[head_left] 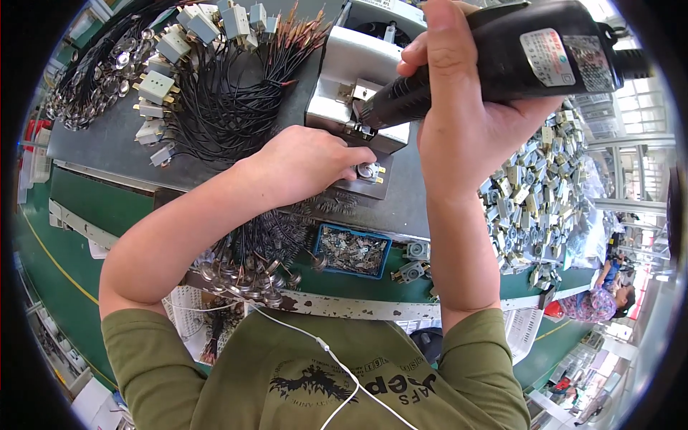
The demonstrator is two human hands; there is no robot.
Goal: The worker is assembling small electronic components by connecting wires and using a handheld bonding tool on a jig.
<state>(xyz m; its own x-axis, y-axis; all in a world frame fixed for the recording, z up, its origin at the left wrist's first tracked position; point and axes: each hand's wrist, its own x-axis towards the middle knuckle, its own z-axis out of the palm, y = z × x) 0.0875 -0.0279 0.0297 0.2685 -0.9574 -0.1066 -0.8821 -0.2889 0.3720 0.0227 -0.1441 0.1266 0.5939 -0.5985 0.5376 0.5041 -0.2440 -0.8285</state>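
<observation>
My right hand (466,122) is wrapped around a black electric screwdriver (502,61), its nose angled down to the left. The screwdriver's tip is at a small light-coloured block with brass terminals (362,93), seated in a silver metal fixture (337,68). Close in front of the fixture, my left hand (304,161) has thumb and fingers closed on a small part with a round metal face and brass tabs (369,172). That part rests on a flat metal plate (358,188); my fingers cover some of it.
Grey blocks with black wires (229,100) lie bundled at the left. A blue tray (352,251) holds small metal pieces, beside wired round metal discs (251,279). Loose grey blocks (534,186) are heaped at the right. Another person (598,301) is at the far right.
</observation>
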